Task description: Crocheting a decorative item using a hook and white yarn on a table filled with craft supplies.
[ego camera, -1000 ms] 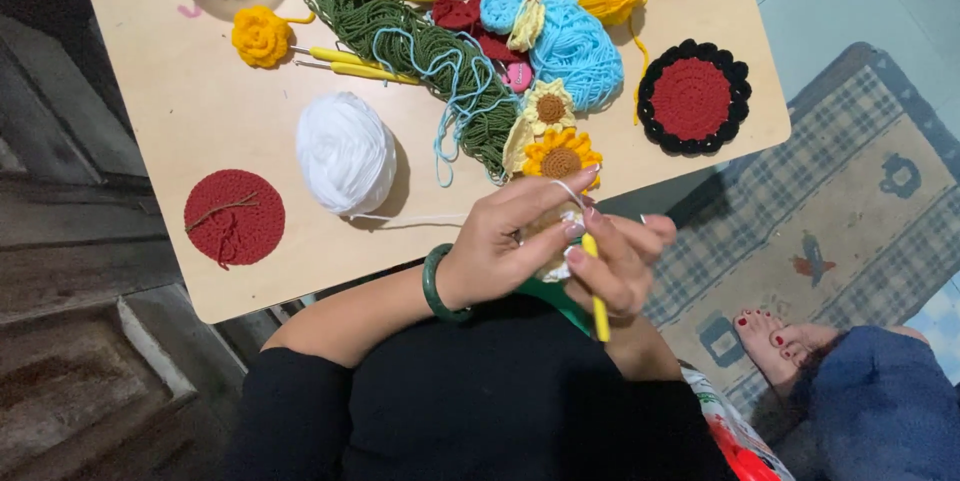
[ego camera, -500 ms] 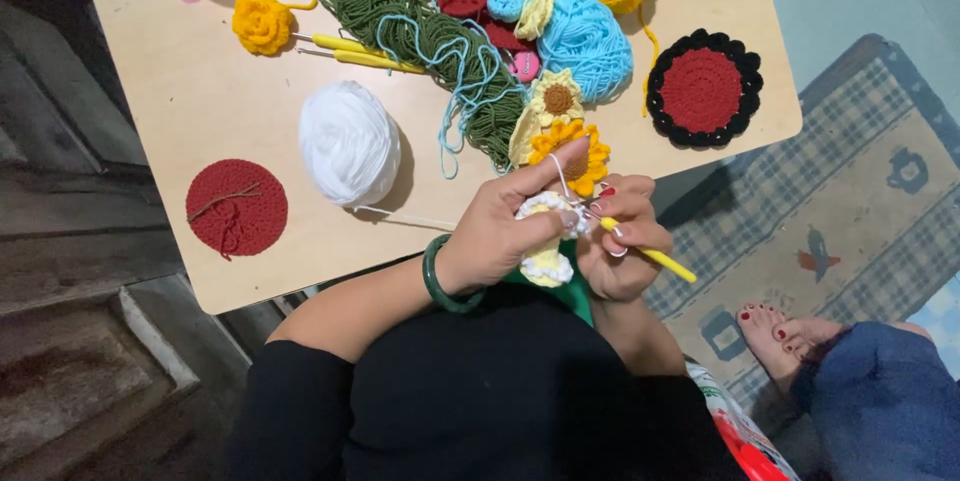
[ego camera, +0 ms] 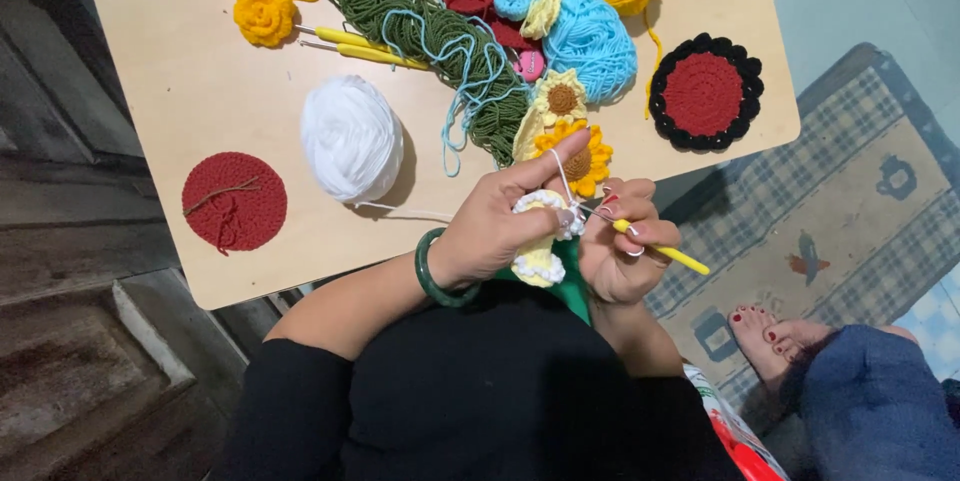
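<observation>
Left hand [ego camera: 495,231] pinches the small crochet piece [ego camera: 540,241], white ruffled edge over pale yellow, thumb and fingers pressed on its rim; index finger raised with white yarn [ego camera: 556,169] looped over it. Right hand [ego camera: 620,246] closed around the yellow-handled crochet hook [ego camera: 655,251], tip at the piece's edge just beside the left thumb. The piece looks light, soft and floppy, likely stretchy: hold near the working edge, not the loose part hanging below the grip. The yarn trails back to the white ball [ego camera: 352,139] on the table [ego camera: 200,91].

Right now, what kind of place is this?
Likely a home craft corner: a low wooden table strewn with yarn balls and crocheted flowers, a patterned rug on the floor, bare feet nearby.
</observation>
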